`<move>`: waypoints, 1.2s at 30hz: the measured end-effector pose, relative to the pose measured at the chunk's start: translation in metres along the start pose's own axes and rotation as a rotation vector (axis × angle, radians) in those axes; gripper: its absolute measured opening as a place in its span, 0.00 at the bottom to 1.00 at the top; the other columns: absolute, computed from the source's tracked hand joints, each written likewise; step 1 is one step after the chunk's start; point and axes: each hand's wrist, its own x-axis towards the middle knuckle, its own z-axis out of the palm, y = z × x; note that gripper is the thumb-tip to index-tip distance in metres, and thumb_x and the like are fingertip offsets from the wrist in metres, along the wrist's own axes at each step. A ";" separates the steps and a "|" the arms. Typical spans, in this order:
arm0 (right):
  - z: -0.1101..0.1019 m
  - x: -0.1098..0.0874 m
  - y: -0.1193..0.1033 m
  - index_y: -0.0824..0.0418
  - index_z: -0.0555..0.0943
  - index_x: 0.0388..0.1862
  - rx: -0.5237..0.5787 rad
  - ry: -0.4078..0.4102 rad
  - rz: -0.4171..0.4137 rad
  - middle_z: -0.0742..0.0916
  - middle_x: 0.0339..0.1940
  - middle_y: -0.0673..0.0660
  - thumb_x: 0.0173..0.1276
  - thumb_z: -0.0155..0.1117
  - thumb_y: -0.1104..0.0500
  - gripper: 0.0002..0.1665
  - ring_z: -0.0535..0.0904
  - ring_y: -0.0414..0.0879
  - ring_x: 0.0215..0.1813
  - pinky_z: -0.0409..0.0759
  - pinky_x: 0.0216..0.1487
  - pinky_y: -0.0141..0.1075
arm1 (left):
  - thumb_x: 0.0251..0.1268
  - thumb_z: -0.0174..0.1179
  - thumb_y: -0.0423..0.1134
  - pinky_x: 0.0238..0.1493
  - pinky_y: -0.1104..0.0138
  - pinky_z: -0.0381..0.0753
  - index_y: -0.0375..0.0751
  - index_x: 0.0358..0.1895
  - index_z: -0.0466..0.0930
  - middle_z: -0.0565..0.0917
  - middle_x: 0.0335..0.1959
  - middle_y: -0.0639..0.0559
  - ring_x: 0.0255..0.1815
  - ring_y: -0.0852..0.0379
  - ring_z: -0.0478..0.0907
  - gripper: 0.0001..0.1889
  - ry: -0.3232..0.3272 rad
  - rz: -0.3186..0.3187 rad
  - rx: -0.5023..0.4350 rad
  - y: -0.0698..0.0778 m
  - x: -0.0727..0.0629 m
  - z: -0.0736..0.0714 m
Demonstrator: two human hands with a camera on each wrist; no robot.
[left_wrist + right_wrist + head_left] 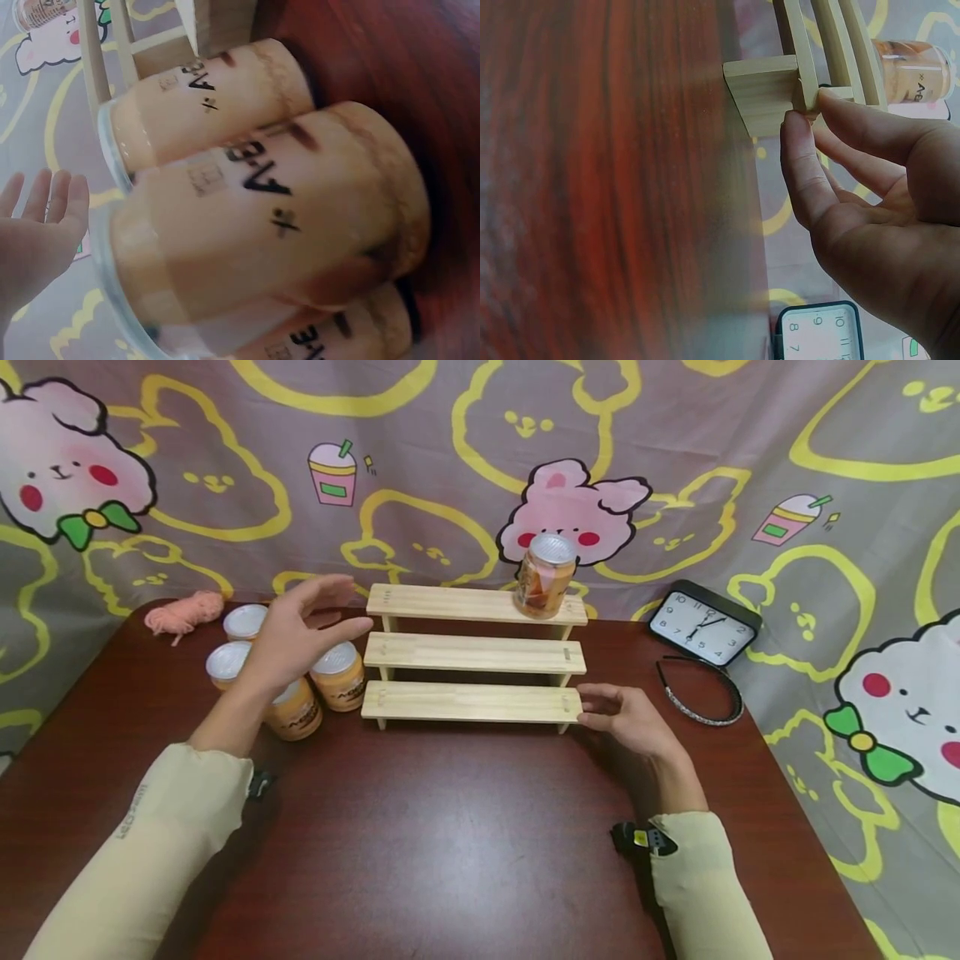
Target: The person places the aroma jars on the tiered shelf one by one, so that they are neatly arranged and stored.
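Note:
A three-tier wooden stand (pixel 472 702) stands on the table, with one orange drink can (pixel 542 585) upright at the right of its top tier. My right hand (pixel 630 718) is at the right end of the lowest tier. In the right wrist view, the thumb (pixel 862 124) and index finger (pixel 804 161) pinch that plank's end. My left hand (pixel 288 627) hovers over several orange cans (pixel 341 681) left of the stand, fingers spread and holding nothing. The left wrist view shows these cans (pixel 270 217) close up, with the left hand (pixel 37 240) apart from them.
Pink yarn (pixel 185 612) lies at the back left of the table (pixel 450 843). On the right are a black-framed clock (pixel 703 625) and a glittery headband (pixel 701 714). A cartoon-patterned curtain (pixel 420 460) hangs behind the table and along its right side.

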 end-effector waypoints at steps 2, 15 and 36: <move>0.000 0.000 0.000 0.74 0.73 0.68 -0.003 -0.001 0.002 0.84 0.56 0.71 0.69 0.67 0.70 0.30 0.82 0.44 0.51 0.82 0.45 0.29 | 0.65 0.71 0.47 0.68 0.57 0.69 0.41 0.71 0.71 0.75 0.66 0.44 0.68 0.48 0.71 0.34 -0.004 -0.007 -0.001 -0.002 -0.002 -0.002; 0.000 0.001 0.002 0.74 0.73 0.68 0.014 -0.004 -0.001 0.83 0.57 0.72 0.69 0.67 0.70 0.30 0.82 0.45 0.52 0.81 0.46 0.28 | 0.65 0.71 0.46 0.69 0.52 0.68 0.38 0.70 0.72 0.74 0.67 0.44 0.68 0.46 0.70 0.33 -0.064 -0.061 0.051 -0.019 -0.013 -0.013; 0.000 0.002 0.000 0.73 0.73 0.69 -0.002 0.002 0.022 0.83 0.58 0.71 0.69 0.67 0.70 0.30 0.82 0.45 0.53 0.81 0.46 0.29 | 0.54 0.78 0.43 0.56 0.45 0.74 0.30 0.64 0.78 0.81 0.58 0.32 0.57 0.37 0.77 0.35 -0.174 0.013 0.480 -0.028 -0.013 -0.019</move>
